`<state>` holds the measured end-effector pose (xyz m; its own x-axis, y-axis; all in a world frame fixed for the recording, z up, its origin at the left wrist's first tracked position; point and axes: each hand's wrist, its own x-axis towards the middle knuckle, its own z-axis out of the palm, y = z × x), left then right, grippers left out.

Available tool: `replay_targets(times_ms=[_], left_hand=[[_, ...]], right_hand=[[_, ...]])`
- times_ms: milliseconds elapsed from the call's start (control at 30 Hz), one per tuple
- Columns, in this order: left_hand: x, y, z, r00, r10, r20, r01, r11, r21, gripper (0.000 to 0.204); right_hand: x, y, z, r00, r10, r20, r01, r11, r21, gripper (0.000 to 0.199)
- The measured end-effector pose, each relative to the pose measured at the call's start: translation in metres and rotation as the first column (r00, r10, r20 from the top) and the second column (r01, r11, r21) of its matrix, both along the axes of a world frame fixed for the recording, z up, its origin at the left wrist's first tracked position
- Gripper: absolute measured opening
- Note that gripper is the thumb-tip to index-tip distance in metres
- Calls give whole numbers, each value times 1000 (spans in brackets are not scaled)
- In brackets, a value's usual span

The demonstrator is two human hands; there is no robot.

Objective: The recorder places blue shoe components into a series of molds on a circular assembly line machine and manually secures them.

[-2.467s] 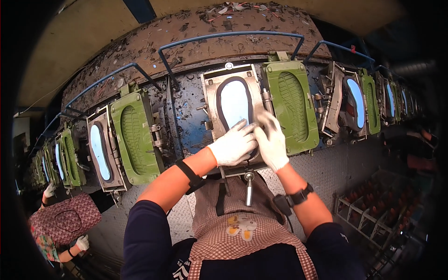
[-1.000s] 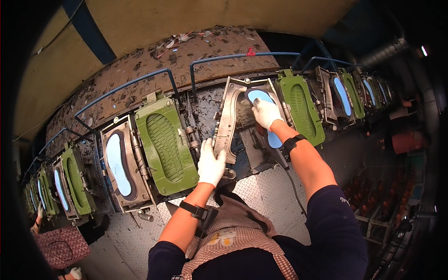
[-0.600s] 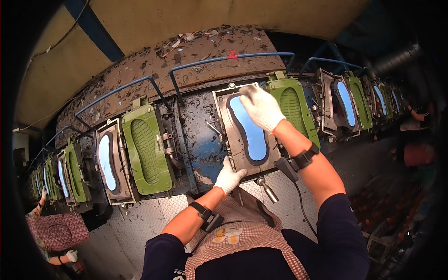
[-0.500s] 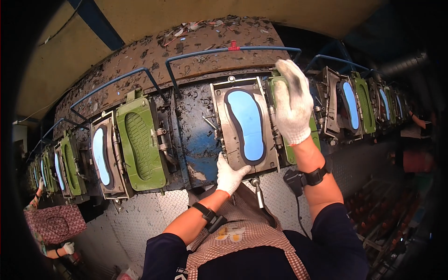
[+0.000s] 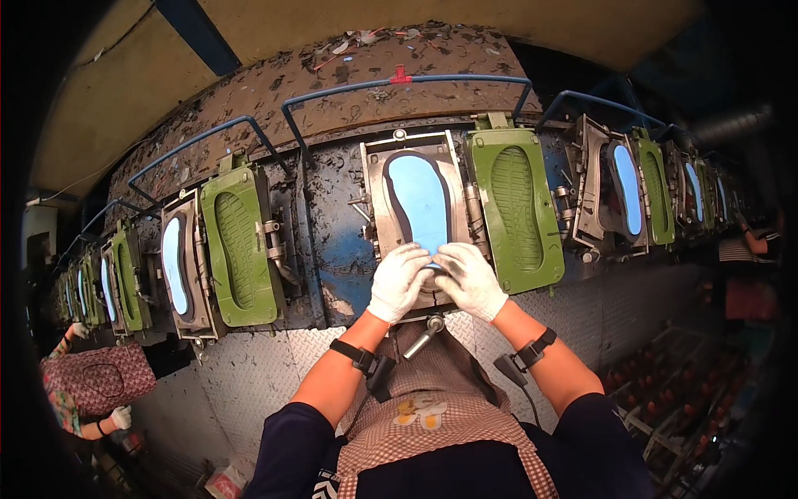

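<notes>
In front of me a steel mould half (image 5: 380, 216) holds a shoe sole (image 5: 417, 195) with a light blue top and a dark rim. My left hand (image 5: 400, 283), in a white glove, has its fingers bent around the heel end of the sole. From the other side my right hand (image 5: 471, 281), gloved alike, closes its fingers on the same heel end. The fingertips nearly meet there and hide the heel's edge. Hinged to the right of the steel half lies the green mould half (image 5: 517, 216), its tread-patterned cavity facing up. A metal handle (image 5: 425, 336) sticks out below the steel half.
Similar moulds with blue-topped soles line the bench on both sides, among them a green half (image 5: 241, 245) at left. Blue rails (image 5: 341, 90) run behind them. Dark scraps litter the brown board (image 5: 274, 104). Other people stand at far left (image 5: 71, 399) and far right.
My right hand has left the green mould half and come down to the sole's heel. My left hand has moved from the steel half's lower left edge onto the heel too.
</notes>
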<state>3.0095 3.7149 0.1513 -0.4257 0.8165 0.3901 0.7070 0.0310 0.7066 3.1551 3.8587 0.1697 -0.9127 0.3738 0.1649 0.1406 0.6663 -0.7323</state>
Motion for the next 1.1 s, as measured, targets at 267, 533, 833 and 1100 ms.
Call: replay_targets(times_ms=[267,533,833,1100], left_hand=[[8,-15,0,985,46,165,-33,996,-80,18],[11,-8,4,976,-167,-142,142,976,-167,49],[-13,13,13,871,-441,-216,386,887,-253,53],[-57,60,20,567,-815,123,759,458,-463,66]], right_hand=[[-24,-2,4,994,-85,62,90,993,-79,26],[-160,53,4,992,-113,49,75,867,492,26],[-159,63,-5,972,-137,193,63,936,346,41],[82,-95,18,769,124,628,535,415,-736,55]])
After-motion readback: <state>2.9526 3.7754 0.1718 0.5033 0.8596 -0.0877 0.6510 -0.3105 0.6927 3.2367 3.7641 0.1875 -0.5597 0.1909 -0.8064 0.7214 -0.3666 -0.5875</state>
